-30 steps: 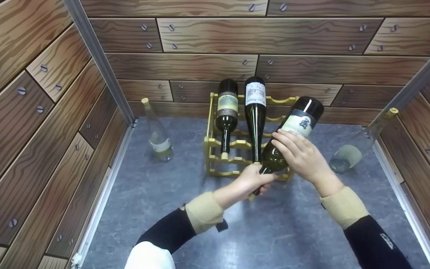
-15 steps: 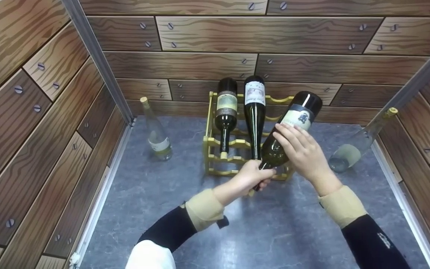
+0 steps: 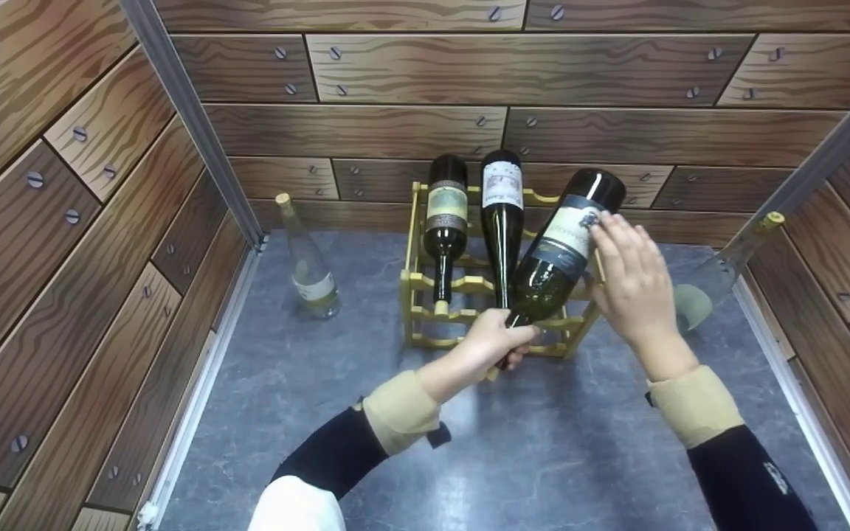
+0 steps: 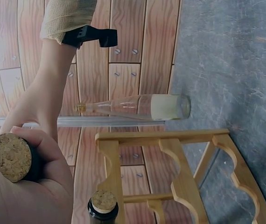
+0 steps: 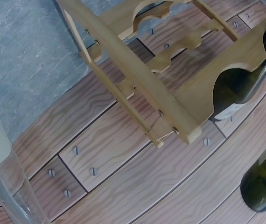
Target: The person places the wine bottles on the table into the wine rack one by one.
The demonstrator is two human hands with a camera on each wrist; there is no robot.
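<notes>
My left hand (image 3: 488,343) grips the neck of a dark green wine bottle (image 3: 569,236) with a cream and dark blue label. This bottle slants over the right side of the wooden wine rack (image 3: 410,310), base up and to the right. In the left wrist view, its cork (image 4: 10,157) pokes out of my curled hand. Beside the label is my right hand (image 3: 635,287), fingers straight, fingertips at the bottle's edge; contact is hard to tell. Two corked wine bottles, one with a yellowish label (image 3: 446,206) and one with a white label (image 3: 502,188), lie in the rack's top.
A clear corked bottle (image 3: 314,284) stands on the grey floor (image 3: 307,413) left of the rack. Another clear bottle (image 3: 724,276) stands to the right, partly behind my right hand. Wood-patterned walls (image 3: 410,70) enclose the back and sides.
The held bottle has swung a little left and more upright over the rack. My right hand has slid off its front to its right side, fingers now straighter. The left hand keeps its grip.
</notes>
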